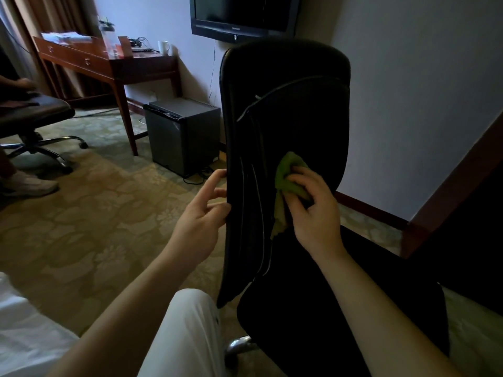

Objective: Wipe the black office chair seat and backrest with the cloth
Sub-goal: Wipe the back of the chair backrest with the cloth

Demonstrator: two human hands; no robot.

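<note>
The black office chair stands in front of me, its tall backrest (294,104) upright and its seat (313,308) low in the frame. My right hand (313,210) grips a bunched green cloth (288,175) and presses it against the lower middle of the backrest; a corner of the cloth hangs down below the hand. My left hand (202,210) holds the backrest's left edge, with its fingertips curled onto the rim.
A small black fridge (185,137) stands on the patterned carpet left of the chair, under a wall TV (242,17). A wooden desk (109,61) and a second chair (35,115) with another person's shoe (30,183) lie far left. White bedding (21,330) is at bottom left.
</note>
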